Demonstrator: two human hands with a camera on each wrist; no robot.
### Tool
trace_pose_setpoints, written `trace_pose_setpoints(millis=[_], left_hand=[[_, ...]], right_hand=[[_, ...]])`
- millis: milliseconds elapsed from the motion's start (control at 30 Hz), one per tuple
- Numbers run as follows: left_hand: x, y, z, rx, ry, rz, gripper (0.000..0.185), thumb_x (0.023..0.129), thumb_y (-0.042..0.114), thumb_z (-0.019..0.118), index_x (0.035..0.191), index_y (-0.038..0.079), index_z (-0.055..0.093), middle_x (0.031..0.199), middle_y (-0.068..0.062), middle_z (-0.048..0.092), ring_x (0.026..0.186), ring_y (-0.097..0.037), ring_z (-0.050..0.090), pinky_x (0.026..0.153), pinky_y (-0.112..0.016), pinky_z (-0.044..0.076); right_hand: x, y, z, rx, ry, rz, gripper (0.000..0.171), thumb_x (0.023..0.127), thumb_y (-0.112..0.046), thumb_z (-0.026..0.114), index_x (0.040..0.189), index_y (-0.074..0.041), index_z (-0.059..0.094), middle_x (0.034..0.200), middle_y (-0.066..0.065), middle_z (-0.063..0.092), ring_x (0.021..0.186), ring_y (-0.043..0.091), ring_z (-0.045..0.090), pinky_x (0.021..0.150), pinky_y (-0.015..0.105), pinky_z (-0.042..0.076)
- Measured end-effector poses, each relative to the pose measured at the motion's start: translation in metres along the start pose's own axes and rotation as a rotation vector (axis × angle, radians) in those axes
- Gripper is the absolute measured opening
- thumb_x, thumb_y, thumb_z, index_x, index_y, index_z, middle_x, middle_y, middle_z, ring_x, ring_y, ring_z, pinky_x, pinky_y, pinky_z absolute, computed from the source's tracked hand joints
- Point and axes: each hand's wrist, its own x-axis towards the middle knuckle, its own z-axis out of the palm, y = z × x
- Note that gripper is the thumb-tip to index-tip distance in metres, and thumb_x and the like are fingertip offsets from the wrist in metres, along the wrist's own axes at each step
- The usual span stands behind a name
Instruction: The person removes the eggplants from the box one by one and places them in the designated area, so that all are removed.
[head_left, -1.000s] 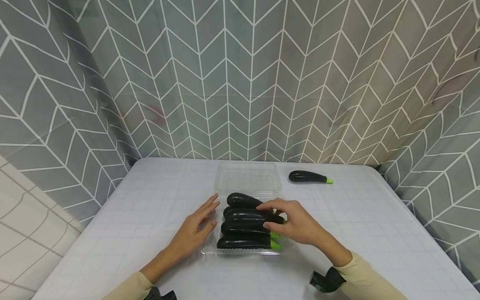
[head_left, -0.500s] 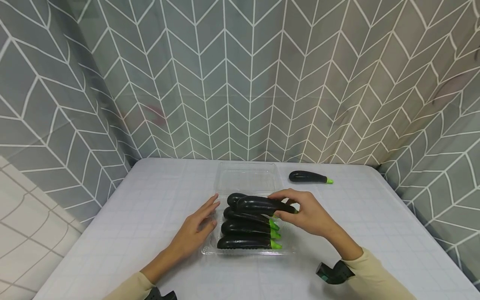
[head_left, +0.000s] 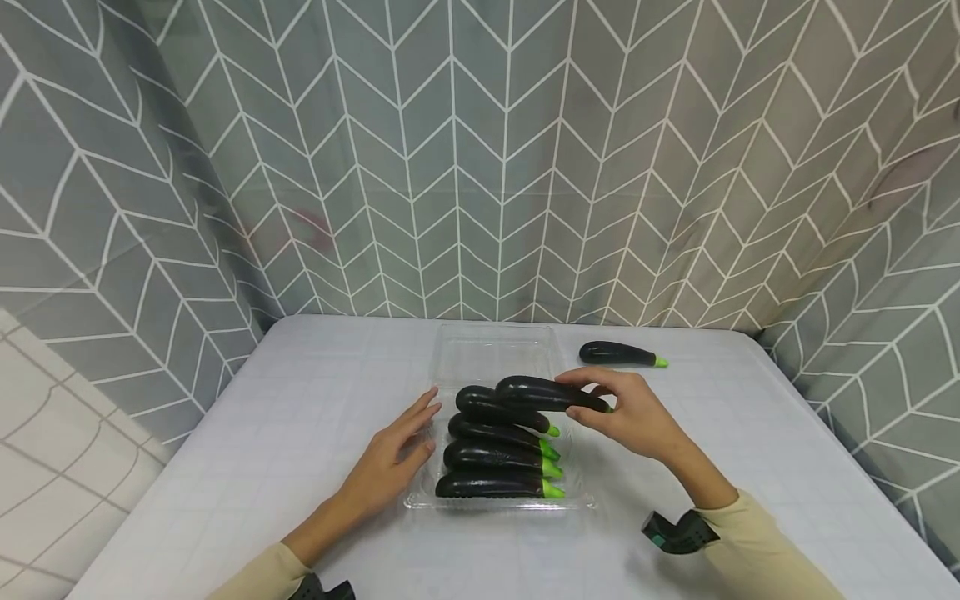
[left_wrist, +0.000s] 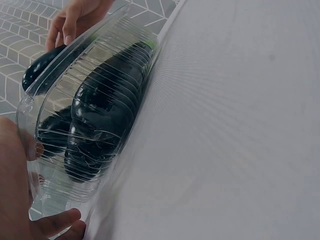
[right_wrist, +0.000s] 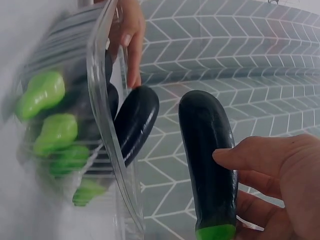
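Note:
My right hand (head_left: 626, 414) pinches a dark eggplant (head_left: 540, 393) near its green stem end and holds it over the back right of a clear plastic container (head_left: 573, 502). In the right wrist view, thumb and fingers lie on either side of this eggplant (right_wrist: 206, 155), raised beside the container's rim. Several more eggplants (head_left: 491, 484) lie in a row inside, green stems to the right. My left hand (head_left: 392, 458) rests along the container's left side with its fingers extended. In the left wrist view, the container wall (left_wrist: 55, 107) stands right at those fingers.
One loose eggplant (head_left: 617, 353) lies at the back right of the white-covered table (head_left: 697, 400). The container's transparent lid (head_left: 495, 350) is folded back behind it. A patterned curtain (head_left: 480, 167) hangs beyond the table's far edge.
My right hand has lifted one eggplant off the row and carried it back and to the right, uncovering the ones beneath. My left hand has stayed in place.

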Motion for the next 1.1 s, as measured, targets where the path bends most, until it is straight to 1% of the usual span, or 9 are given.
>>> trace_pose_setpoints(millis=[133, 267, 400, 600, 733, 800, 867, 1000, 1100], left_hand=[[0.001, 0.002, 0.000, 0.013, 0.005, 0.006, 0.052, 0.092, 0.007, 0.058, 0.141, 0.009, 0.041, 0.150, -0.006, 0.028, 0.129, -0.025, 0.038, 0.099, -0.034, 0.042], [0.002, 0.002, 0.001, 0.034, 0.002, 0.014, 0.052, 0.091, 0.007, 0.059, 0.140, 0.005, 0.042, 0.149, -0.011, 0.028, 0.129, -0.030, 0.037, 0.098, -0.038, 0.042], [0.001, 0.003, 0.000, 0.042, 0.003, 0.005, 0.051, 0.092, 0.009, 0.058, 0.141, 0.008, 0.042, 0.150, -0.009, 0.028, 0.132, -0.028, 0.032, 0.099, -0.037, 0.041], [0.000, 0.001, 0.000, 0.036, 0.005, -0.001, 0.052, 0.092, 0.009, 0.058, 0.141, 0.012, 0.041, 0.150, -0.006, 0.028, 0.132, -0.025, 0.033, 0.099, -0.034, 0.041], [0.001, 0.000, -0.001, 0.029, -0.003, -0.009, 0.050, 0.094, 0.013, 0.057, 0.141, 0.013, 0.041, 0.150, -0.006, 0.028, 0.133, -0.024, 0.031, 0.099, -0.034, 0.041], [0.001, 0.001, -0.001, 0.022, -0.006, -0.011, 0.050, 0.093, 0.012, 0.057, 0.141, 0.010, 0.041, 0.150, -0.007, 0.028, 0.133, -0.025, 0.031, 0.099, -0.035, 0.041], [0.001, 0.001, 0.000, 0.010, -0.003, -0.007, 0.050, 0.093, 0.011, 0.058, 0.140, 0.009, 0.042, 0.150, -0.008, 0.028, 0.132, -0.027, 0.032, 0.098, -0.037, 0.042], [0.001, 0.000, 0.001, 0.000, 0.007, 0.005, 0.051, 0.092, 0.009, 0.059, 0.140, 0.010, 0.042, 0.150, -0.007, 0.028, 0.132, -0.027, 0.033, 0.097, -0.038, 0.043], [0.001, 0.000, 0.000, 0.015, 0.005, 0.006, 0.050, 0.093, 0.012, 0.058, 0.141, 0.013, 0.042, 0.150, -0.005, 0.028, 0.133, -0.024, 0.031, 0.098, -0.035, 0.042]], right_hand=[[0.000, 0.004, -0.005, -0.032, 0.015, 0.015, 0.034, 0.083, -0.020, 0.072, 0.117, -0.023, 0.064, 0.113, -0.013, 0.060, 0.095, 0.009, 0.057, 0.068, 0.030, 0.052], [0.000, 0.010, -0.009, -0.047, 0.029, 0.036, 0.035, 0.082, -0.019, 0.073, 0.116, -0.023, 0.065, 0.113, -0.011, 0.060, 0.094, 0.009, 0.056, 0.069, 0.031, 0.052], [-0.002, 0.017, -0.014, -0.049, 0.045, 0.045, 0.035, 0.082, -0.019, 0.073, 0.116, -0.023, 0.065, 0.112, -0.010, 0.061, 0.094, 0.010, 0.057, 0.070, 0.034, 0.052], [-0.004, 0.025, -0.021, -0.063, 0.068, 0.069, 0.036, 0.081, -0.016, 0.074, 0.115, -0.022, 0.065, 0.113, -0.009, 0.061, 0.097, 0.011, 0.056, 0.074, 0.033, 0.051], [-0.005, 0.012, -0.027, -0.075, 0.086, 0.083, 0.035, 0.080, -0.005, 0.073, 0.113, -0.013, 0.067, 0.111, -0.001, 0.063, 0.099, 0.017, 0.057, 0.079, 0.036, 0.051], [-0.005, 0.011, -0.029, -0.074, 0.090, 0.090, 0.035, 0.079, -0.002, 0.072, 0.113, -0.009, 0.066, 0.112, 0.003, 0.064, 0.099, 0.020, 0.057, 0.080, 0.040, 0.051], [-0.006, 0.017, -0.030, -0.081, 0.088, 0.097, 0.034, 0.080, -0.003, 0.072, 0.113, -0.009, 0.066, 0.112, 0.003, 0.063, 0.100, 0.020, 0.056, 0.081, 0.041, 0.051], [-0.008, 0.045, -0.032, -0.092, 0.081, 0.108, 0.034, 0.083, -0.013, 0.072, 0.116, -0.018, 0.065, 0.115, -0.004, 0.062, 0.102, 0.014, 0.055, 0.082, 0.040, 0.051], [-0.008, 0.053, -0.036, -0.107, 0.075, 0.117, 0.033, 0.084, -0.016, 0.071, 0.116, -0.018, 0.065, 0.115, -0.004, 0.061, 0.101, 0.014, 0.055, 0.081, 0.039, 0.050]])
